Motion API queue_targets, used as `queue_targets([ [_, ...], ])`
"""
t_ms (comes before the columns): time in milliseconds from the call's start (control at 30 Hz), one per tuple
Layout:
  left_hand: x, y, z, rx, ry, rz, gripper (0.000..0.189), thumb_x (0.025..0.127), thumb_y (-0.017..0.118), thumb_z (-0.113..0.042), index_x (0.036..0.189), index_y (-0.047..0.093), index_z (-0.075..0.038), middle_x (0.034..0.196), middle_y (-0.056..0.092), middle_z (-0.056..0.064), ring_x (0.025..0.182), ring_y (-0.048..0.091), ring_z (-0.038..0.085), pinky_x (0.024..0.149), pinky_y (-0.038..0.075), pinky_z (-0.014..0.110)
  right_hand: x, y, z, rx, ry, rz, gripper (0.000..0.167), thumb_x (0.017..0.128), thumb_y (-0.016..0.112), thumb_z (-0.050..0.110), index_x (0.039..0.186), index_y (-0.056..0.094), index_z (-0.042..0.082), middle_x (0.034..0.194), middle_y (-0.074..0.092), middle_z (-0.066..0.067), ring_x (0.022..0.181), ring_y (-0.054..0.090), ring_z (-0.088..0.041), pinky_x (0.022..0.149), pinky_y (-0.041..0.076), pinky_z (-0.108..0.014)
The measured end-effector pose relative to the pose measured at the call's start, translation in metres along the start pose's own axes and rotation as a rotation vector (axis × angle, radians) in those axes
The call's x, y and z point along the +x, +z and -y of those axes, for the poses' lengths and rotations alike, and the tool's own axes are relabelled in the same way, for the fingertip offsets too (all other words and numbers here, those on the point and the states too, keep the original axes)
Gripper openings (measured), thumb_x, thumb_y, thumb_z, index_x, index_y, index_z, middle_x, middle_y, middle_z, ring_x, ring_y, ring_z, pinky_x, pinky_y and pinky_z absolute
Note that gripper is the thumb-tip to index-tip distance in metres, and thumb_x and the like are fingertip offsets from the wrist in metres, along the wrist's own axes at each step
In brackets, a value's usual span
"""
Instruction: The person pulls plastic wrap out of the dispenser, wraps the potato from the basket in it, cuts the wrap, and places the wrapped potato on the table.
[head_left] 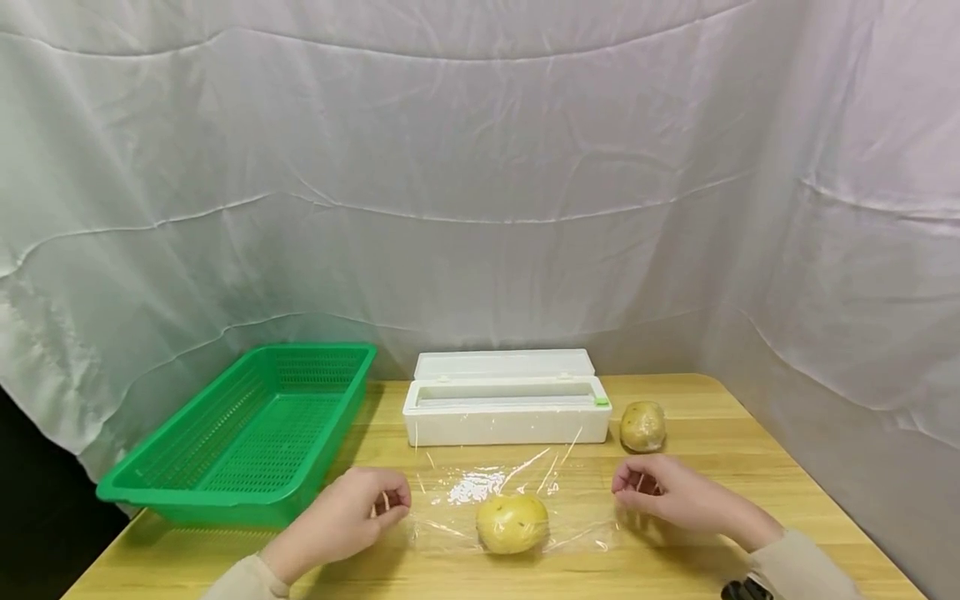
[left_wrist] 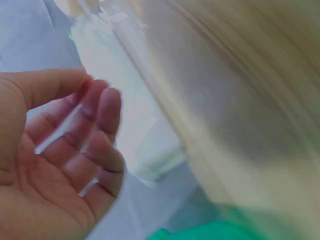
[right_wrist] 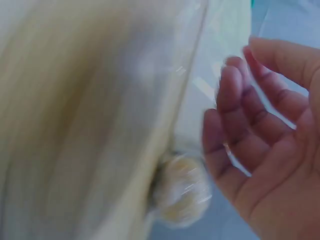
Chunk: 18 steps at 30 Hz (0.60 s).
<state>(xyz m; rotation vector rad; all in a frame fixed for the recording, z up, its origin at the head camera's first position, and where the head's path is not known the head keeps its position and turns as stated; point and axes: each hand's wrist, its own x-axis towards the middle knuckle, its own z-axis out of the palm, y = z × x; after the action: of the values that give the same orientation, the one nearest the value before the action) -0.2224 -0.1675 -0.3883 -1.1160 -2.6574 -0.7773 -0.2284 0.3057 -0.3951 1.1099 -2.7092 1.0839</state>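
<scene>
Pale fabric (head_left: 480, 167) hangs behind the wood-grained desk (head_left: 720, 433), where the left hand (head_left: 347, 510) and right hand (head_left: 678, 493), thumbs against fingertips, pinch clear film (head_left: 474, 487) at opposite sides, a yellow potato (head_left: 513, 524) lying between them.

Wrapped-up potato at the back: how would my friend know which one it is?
Find the long white box with its lid up on the wooden table. Just past the box's right end, beyond the right hand, sits a roundish potato. Shiny clear film hugs it closely, unlike the other potato, nearer the front, between both hands.
</scene>
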Motion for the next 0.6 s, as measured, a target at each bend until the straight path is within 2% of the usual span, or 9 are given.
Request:
queue_targets([
  [133,0.004,0.008,-0.028,0.156,0.275,-0.062,0.016,0.093,0.082,-0.009,0.104,0.075,-0.019,0.101,0.071,-0.013,0.091,0.067,0.0,0.081,0.06,0.02,0.005,0.012,0.032,-0.194,-0.189,-0.104,0.013,0.102,0.074,0.012,0.105,0.071,0.024,0.097,0.069,0.017,0.087,0.062,0.003,0.073,0.057,-0.025],
  [233,0.007,0.016,-0.045,0.256,0.398,-0.048,0.03,0.094,0.083,-0.015,0.122,0.074,-0.023,0.12,0.071,-0.008,0.108,0.07,0.008,0.093,0.061,0.026,0.011,0.026,0.055,-0.313,-0.325,-0.101,0.024,0.099,0.077,0.012,0.116,0.073,0.029,0.114,0.069,0.015,0.103,0.066,-0.002,0.086,0.06,-0.03],
  [333,0.009,0.023,-0.053,0.349,0.437,0.002,0.047,0.094,0.083,-0.018,0.138,0.068,-0.027,0.139,0.069,-0.001,0.122,0.07,0.017,0.099,0.062,0.036,0.013,0.039,0.068,-0.42,-0.37,-0.053,0.032,0.1,0.077,0.019,0.127,0.073,0.036,0.129,0.066,0.012,0.118,0.065,-0.009,0.096,0.06,-0.035],
  [433,0.01,0.03,-0.055,0.425,0.44,0.038,0.057,0.096,0.082,-0.022,0.148,0.062,-0.028,0.151,0.064,0.006,0.129,0.069,0.024,0.099,0.062,0.043,0.015,0.049,0.072,-0.512,-0.399,-0.036,0.038,0.099,0.079,0.024,0.133,0.072,0.038,0.14,0.065,0.007,0.126,0.064,-0.014,0.1,0.06,-0.041],
  [600,0.011,0.038,-0.053,0.452,0.428,0.066,0.056,0.099,0.079,-0.027,0.152,0.06,-0.029,0.157,0.06,0.008,0.131,0.069,0.025,0.096,0.063,0.043,0.017,0.056,0.07,-0.591,-0.434,-0.039,0.047,0.096,0.083,0.026,0.139,0.069,0.038,0.149,0.063,0.003,0.132,0.063,-0.017,0.103,0.06,-0.043],
])
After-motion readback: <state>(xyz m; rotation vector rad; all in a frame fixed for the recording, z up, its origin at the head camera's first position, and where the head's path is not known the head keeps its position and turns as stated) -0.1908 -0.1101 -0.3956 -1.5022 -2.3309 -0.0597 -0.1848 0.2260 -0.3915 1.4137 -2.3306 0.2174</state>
